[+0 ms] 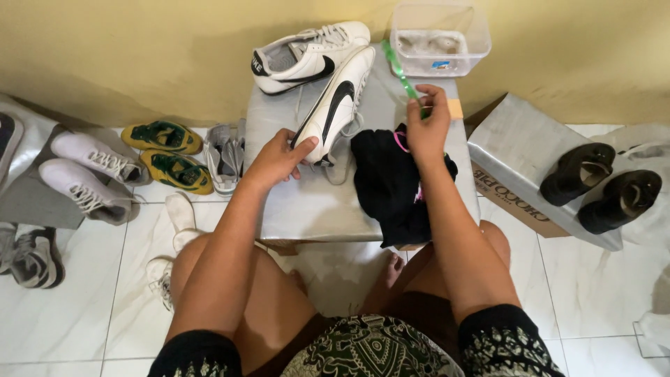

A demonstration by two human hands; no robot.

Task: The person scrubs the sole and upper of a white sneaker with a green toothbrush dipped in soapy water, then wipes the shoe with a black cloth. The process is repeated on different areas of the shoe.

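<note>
Support surface: grey box-like stand (314,209) against a yellow wall, standing on white tiled floor (77,321).

On the stand:
- two white sneakers with black side marks; one (307,56) at back left, the other (335,105) tilted on its side, heel toward the front.
- black cloth (391,188), front right, hanging over the edge.
- clear plastic tub (438,38), back right corner.

On the floor, left of stand: grey sneaker (225,157), green-and-yellow pair (167,153), white pair (87,174) on a grey mat (35,202), white socks (183,220).

Right of stand: grey-wrapped cardboard box (516,146), tilted, carrying two black shoes (600,185).
</note>
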